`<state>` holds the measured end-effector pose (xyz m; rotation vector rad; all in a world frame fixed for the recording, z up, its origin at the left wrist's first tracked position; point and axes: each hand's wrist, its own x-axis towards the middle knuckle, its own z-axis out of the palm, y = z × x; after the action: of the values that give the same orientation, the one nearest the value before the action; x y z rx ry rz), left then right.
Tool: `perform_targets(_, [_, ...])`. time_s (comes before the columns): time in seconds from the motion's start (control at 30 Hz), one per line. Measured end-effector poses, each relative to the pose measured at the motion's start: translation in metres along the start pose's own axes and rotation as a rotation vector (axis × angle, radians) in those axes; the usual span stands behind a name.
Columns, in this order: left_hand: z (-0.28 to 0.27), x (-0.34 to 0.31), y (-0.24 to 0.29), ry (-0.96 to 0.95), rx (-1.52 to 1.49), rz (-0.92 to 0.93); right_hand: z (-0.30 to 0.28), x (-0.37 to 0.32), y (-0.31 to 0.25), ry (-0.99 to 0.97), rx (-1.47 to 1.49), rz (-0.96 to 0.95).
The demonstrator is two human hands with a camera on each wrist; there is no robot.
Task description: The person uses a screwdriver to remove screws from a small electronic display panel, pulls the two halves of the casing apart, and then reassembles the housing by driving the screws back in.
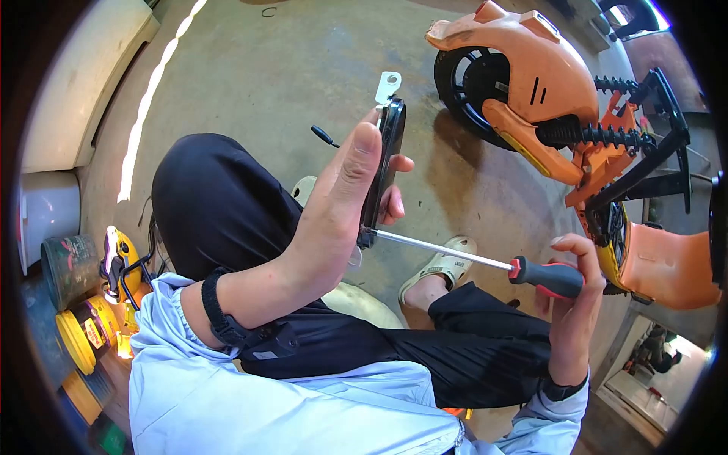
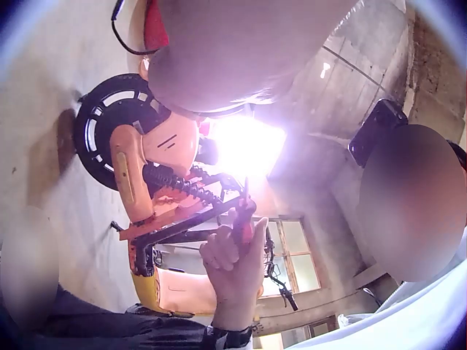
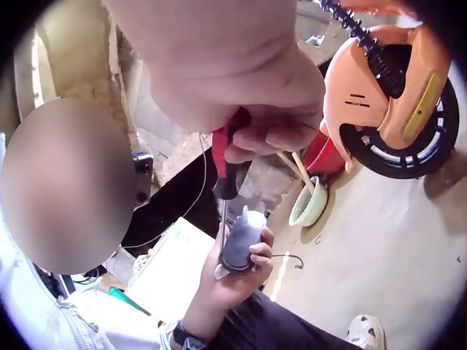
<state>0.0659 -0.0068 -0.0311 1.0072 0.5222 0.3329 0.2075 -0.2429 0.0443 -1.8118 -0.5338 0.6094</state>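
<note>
We see the left hand wrapped round a black case, its thumb up along the near side and its fingertips showing on the far side. The case is held up off the floor, just beyond the raised knee, with a pale metal tab sticking out at its upper end. In the right wrist view we see its rounded dark face and the fingers curled about its edge.

The right hand grips a screwdriver by its red and black handle. The two hands stand well apart, with the thin metal shaft reaching across between them — its tip meets the lower end of the case, though we cannot tell whether it sits in a screw.

Near the left hand lies a black plug. Below the shaft we see a foot in a pale clog, and black trousers and light blue sleeves frame the work.

Beyond the hands stands an orange motorbike with a black front wheel. Off to the left we find a white cabinet and a bucket with a yellow lid — and, in the right wrist view, a pale green bowl beside a red basin.
</note>
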Motion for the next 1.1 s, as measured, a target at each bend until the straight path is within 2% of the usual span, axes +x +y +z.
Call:
perform_targets(0.07, [0.0, 0.0, 0.0, 0.004, -0.008, -0.023, -0.011, -0.002, -0.002, -0.12, -0.041, 0.158])
perform_targets(0.13, [0.0, 0.0, 0.001, 0.037, -0.041, -0.044, -0.006, -0.003, 0.001, -0.087, -0.036, 0.129])
perform_targets(0.2, [-0.001, 0.001, 0.002, 0.014, -0.023, -0.022, -0.001, 0.0, 0.01, -0.024, -0.076, -0.177])
perform_targets(0.37, [-0.003, 0.001, 0.0, -0.005, -0.033, -0.048, 0.001, -0.004, -0.006, -0.028, 0.071, -0.044])
perform_targets(0.43, [-0.003, 0.001, -0.001, 0.011, -0.029, -0.05, -0.015, -0.006, -0.008, -0.119, 0.018, 0.268])
perform_targets(0.47, [-0.002, 0.001, 0.0, 0.01, -0.028, -0.05, -0.014, -0.006, -0.003, -0.117, 0.02, 0.267])
perform_targets(0.53, [-0.001, 0.001, 0.002, 0.033, -0.09, -0.066, -0.007, -0.003, 0.011, -0.044, -0.047, -0.122])
perform_targets(0.6, [-0.001, 0.001, 0.001, 0.025, -0.078, -0.057, 0.003, -0.003, 0.002, -0.037, -0.011, -0.146])
perform_targets(0.7, [0.0, 0.001, -0.001, 0.021, -0.074, -0.066, 0.002, -0.004, -0.006, -0.032, 0.013, -0.103])
perform_targets(0.77, [0.0, 0.001, -0.002, 0.026, -0.081, -0.087, -0.006, -0.006, -0.01, -0.031, 0.078, 0.217])
perform_targets(0.8, [0.0, 0.001, -0.002, 0.017, -0.077, -0.091, -0.008, -0.008, -0.008, -0.029, 0.079, 0.217])
perform_targets(0.87, [-0.001, 0.001, -0.001, 0.009, -0.072, -0.089, -0.008, -0.008, 0.003, -0.064, 0.001, -0.006])
perform_targets(0.9, [0.0, 0.001, 0.001, 0.016, -0.084, -0.09, -0.006, -0.002, 0.014, -0.028, -0.058, -0.216])
perform_targets(0.93, [0.0, 0.001, 0.001, 0.023, -0.097, -0.093, -0.003, -0.001, 0.012, -0.029, -0.057, -0.218])
perform_targets(1.03, [0.002, 0.001, -0.003, 0.052, -0.088, -0.079, 0.0, -0.004, 0.001, -0.011, -0.041, -0.197])
perform_targets(1.1, [0.002, 0.001, -0.004, 0.061, -0.094, -0.087, -0.006, -0.006, -0.004, -0.097, 0.103, 0.053])
